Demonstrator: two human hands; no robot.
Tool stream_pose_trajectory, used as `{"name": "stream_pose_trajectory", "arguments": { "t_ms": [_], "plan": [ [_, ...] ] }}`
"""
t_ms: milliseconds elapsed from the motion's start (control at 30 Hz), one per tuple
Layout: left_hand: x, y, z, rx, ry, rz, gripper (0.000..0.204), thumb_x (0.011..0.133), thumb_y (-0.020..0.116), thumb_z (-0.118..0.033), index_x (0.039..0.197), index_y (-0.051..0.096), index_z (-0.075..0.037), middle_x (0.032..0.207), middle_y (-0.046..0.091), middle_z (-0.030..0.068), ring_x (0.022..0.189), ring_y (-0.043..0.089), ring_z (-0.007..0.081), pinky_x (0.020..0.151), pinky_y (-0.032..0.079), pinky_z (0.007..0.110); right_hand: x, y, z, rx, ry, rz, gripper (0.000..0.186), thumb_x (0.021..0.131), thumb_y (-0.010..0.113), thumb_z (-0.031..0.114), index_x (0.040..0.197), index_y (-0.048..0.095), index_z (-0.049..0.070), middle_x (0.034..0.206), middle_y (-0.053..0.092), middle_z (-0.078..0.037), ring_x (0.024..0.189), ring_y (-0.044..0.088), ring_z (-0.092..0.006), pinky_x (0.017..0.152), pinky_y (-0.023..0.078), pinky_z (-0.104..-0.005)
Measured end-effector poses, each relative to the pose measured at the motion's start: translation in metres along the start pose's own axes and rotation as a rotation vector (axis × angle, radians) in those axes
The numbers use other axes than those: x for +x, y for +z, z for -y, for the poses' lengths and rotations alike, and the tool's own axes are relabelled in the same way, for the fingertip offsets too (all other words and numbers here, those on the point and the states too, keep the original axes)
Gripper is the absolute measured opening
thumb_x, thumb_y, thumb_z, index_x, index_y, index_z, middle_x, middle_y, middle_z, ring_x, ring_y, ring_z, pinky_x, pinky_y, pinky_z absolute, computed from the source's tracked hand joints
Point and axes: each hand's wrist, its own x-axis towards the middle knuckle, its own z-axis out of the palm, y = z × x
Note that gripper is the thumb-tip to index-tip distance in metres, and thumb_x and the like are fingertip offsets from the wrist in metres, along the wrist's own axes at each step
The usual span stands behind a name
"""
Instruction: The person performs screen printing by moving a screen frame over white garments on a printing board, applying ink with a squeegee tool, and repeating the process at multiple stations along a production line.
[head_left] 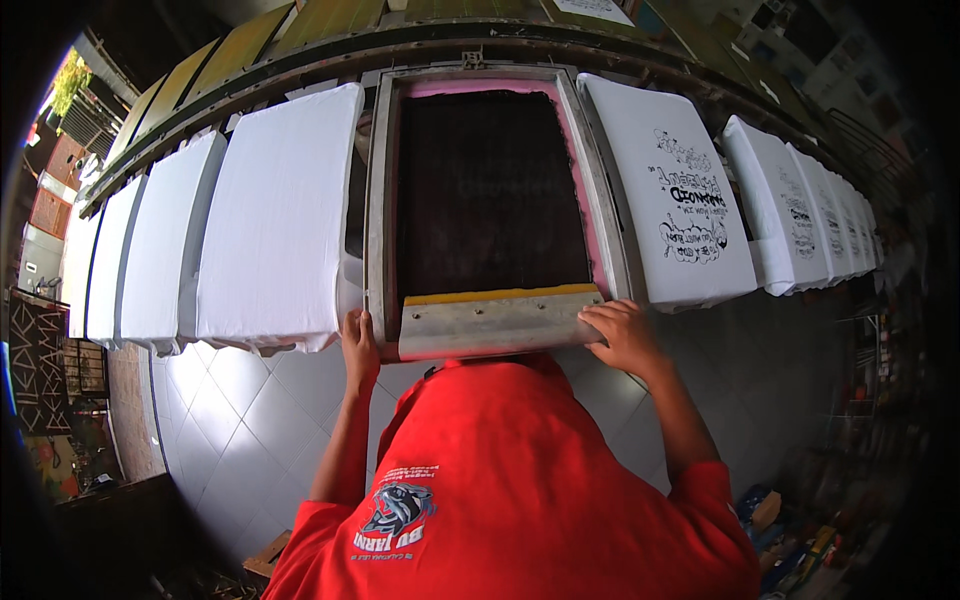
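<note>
In front of me lies a screen printing frame (381,200) with metal sides, a dark mesh and a pink border. A squeegee (490,322) with a metal holder and a yellow blade edge rests across its near end. My left hand (360,343) is closed on the frame's near left corner, thumb upward. At the squeegee's right end, my right hand (622,333) is closed with its fingers curled over the metal. Whatever lies beneath the mesh is hidden.
Plain white shirts on boards (280,210) line up to the left. On the right, a white shirt (670,200) bears a black print, with several more printed shirts (780,210) beyond it. A dark rail (480,40) runs behind the frame. Grey floor tiles (245,430) show below.
</note>
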Motion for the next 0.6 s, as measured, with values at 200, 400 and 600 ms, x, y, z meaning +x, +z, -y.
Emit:
{"name": "stream_pose_trajectory", "arguments": {
  "t_ms": [200,400,600],
  "plan": [
    [-0.003,-0.013,-0.014,0.190,0.210,-0.071,0.038,0.095,0.060,-0.028,0.119,0.053,0.000,0.110,0.060,0.0181,0.103,0.057,0.0287,0.088,0.045,0.039,0.025,-0.030,-0.017,0.149,0.039,0.123,0.046,0.076,0.073,0.022,0.119,0.065,0.008,0.122,0.065,-0.008,0.116,0.058,-0.0254,0.105,0.039,-0.0404],
    [0.029,0.000,-0.162,0.575,0.706,0.479,0.045,0.078,0.071,-0.023,0.117,0.058,-0.005,0.113,0.061,0.0161,0.110,0.057,0.0352,0.090,0.047,0.047,0.061,-0.043,-0.020,0.125,0.078,0.049,0.041,0.075,0.073,0.019,0.113,0.066,0.008,0.109,0.067,-0.009,0.108,0.061,-0.0279,0.098,0.045,-0.0412],
    [0.084,0.016,-0.178,0.704,0.640,0.770,0.026,0.068,0.068,-0.011,0.094,0.063,-0.006,0.084,0.067,0.0133,0.079,0.067,0.0345,0.066,0.054,0.044,0.093,-0.049,-0.046,0.114,0.163,0.065,0.019,0.070,0.075,0.016,0.085,0.065,0.010,0.083,0.066,-0.011,0.080,0.066,-0.0325,0.070,0.053,-0.0436]
  ]
}}
